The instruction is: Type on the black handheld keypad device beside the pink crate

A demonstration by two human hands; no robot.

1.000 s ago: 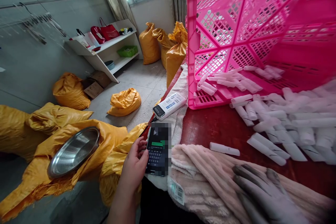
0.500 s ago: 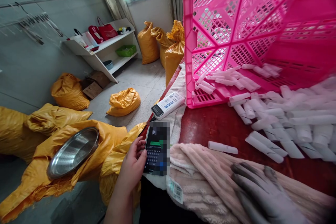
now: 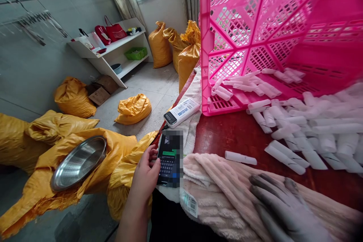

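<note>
My bare left hand (image 3: 146,176) is at the left edge of a smartphone (image 3: 168,164), fingers curled against its side and thumb over the edge of the screen. The screen shows a chat and a keyboard; its right part is blurred out. In a grey-white glove, my right hand (image 3: 283,204) lies flat, fingers stretched out, on a pink ribbed towel (image 3: 221,196). Beyond the towel a single white plastic tube (image 3: 241,157) rests on the red table. A heap of similar white tubes (image 3: 326,121) spreads at the right.
A pink plastic basket (image 3: 252,45) lies on its side on the red table (image 3: 221,132), tubes inside. Behind the phone is a white power bank (image 3: 183,112). At left, a metal bowl (image 3: 81,162) sits on yellow sacks (image 3: 119,151). A white shelf (image 3: 130,69) stands farther back.
My left hand has shifted slightly right, its thumb now a little farther over the phone's edge. The right hand stays still on the towel.
</note>
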